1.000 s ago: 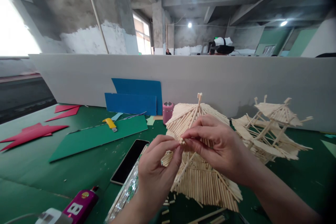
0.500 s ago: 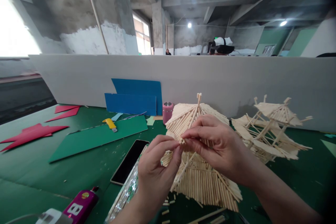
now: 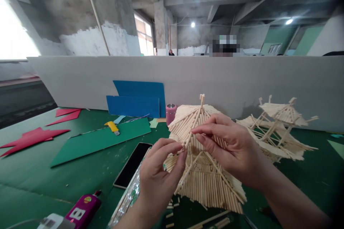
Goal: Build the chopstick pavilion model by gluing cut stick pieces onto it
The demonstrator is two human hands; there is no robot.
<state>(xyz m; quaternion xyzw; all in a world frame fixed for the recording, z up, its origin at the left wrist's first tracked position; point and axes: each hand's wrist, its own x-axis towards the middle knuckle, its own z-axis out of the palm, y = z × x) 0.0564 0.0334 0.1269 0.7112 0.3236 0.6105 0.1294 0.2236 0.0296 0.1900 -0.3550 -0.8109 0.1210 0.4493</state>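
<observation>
Nowhere legible writing; both hands pinch stick pagoda.

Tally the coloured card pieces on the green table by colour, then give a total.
Blue card sheets: 2
Red card pieces: 3, maybe more where they overlap
Large green card sheet: 1
Total: 6

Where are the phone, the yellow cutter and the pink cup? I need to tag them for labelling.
phone point(image 3: 132, 165), head view, middle of its dark screen.
yellow cutter point(image 3: 112, 126), head view, on its yellow body.
pink cup point(image 3: 171, 113), head view, on its side wall.
</observation>
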